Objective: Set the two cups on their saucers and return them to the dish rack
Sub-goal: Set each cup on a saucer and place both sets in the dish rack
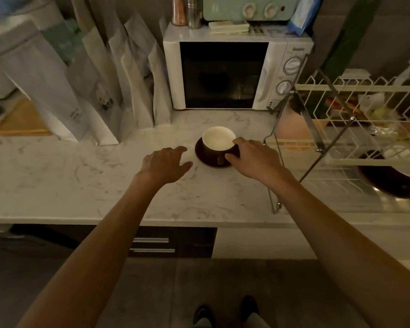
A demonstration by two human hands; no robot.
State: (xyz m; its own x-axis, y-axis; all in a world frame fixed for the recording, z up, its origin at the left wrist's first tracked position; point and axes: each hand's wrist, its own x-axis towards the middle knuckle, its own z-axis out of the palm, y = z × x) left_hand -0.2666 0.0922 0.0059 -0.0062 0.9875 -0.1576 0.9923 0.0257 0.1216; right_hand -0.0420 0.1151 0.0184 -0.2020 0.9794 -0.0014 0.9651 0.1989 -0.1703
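Note:
A dark brown cup (217,140) with a white inside stands upright on its dark saucer (200,153) on the marble counter, in front of the microwave. My right hand (253,157) touches the cup's right side and the saucer's edge, with the thumb at the front near the handle. My left hand (167,162) hovers just left of the saucer, fingers spread, holding nothing. At the right stands the white wire dish rack (341,147), and on its lower tier lies another dark brown piece of crockery (388,183), partly hidden by wires.
A white microwave (225,74) stands behind the cup. Several pale paper bags (100,91) lean at the back left. The rack's metal frame (273,162) rises close to my right hand. The counter's front edge (152,221) runs below my forearms.

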